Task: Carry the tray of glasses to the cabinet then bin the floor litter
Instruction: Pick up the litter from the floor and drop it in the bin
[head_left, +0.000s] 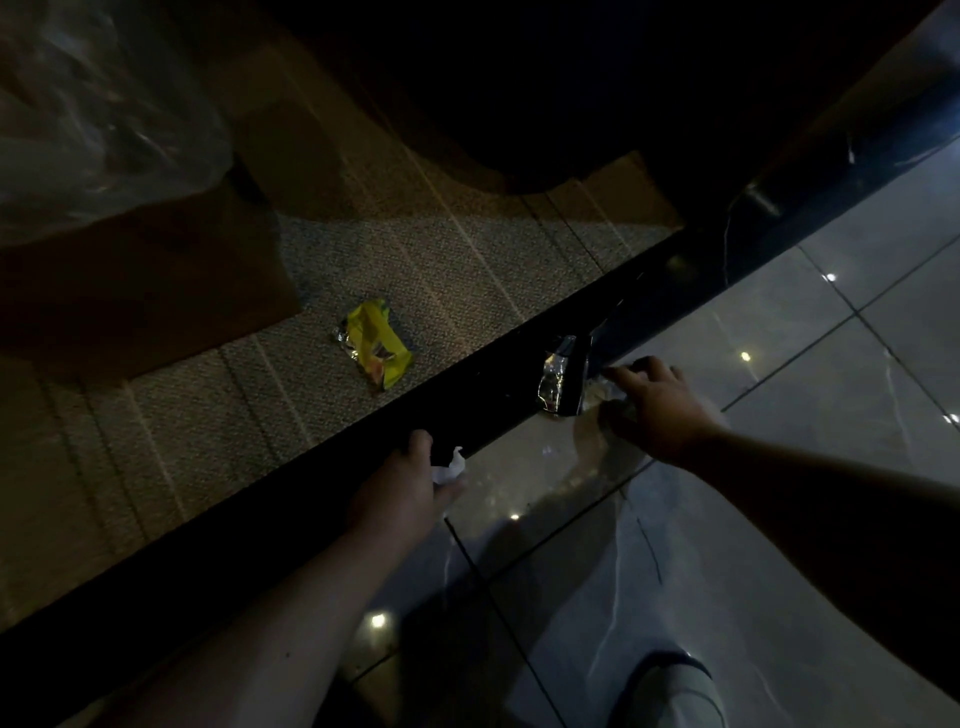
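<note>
A crumpled yellow wrapper (375, 344) lies on the striped carpet (467, 270). A dark foil wrapper (562, 382) rests on the black strip (322, 499) between the carpet and the glossy tiles. My left hand (402, 488) is closed around a small white scrap of paper (451, 467) at that strip. My right hand (657, 408) reaches over the tiles just right of the foil wrapper; its fingers are spread over a clear crinkled plastic piece (597, 415), and whether they grip it is unclear. No tray, glasses or bin appear.
A clear plastic bag (98, 114) fills the top-left corner above a dark brown panel (135, 291). A large dark shape (519, 93) shadows the carpet at the top. Glossy grey tiles (831, 364) spread right. My shoe (675, 691) shows at the bottom.
</note>
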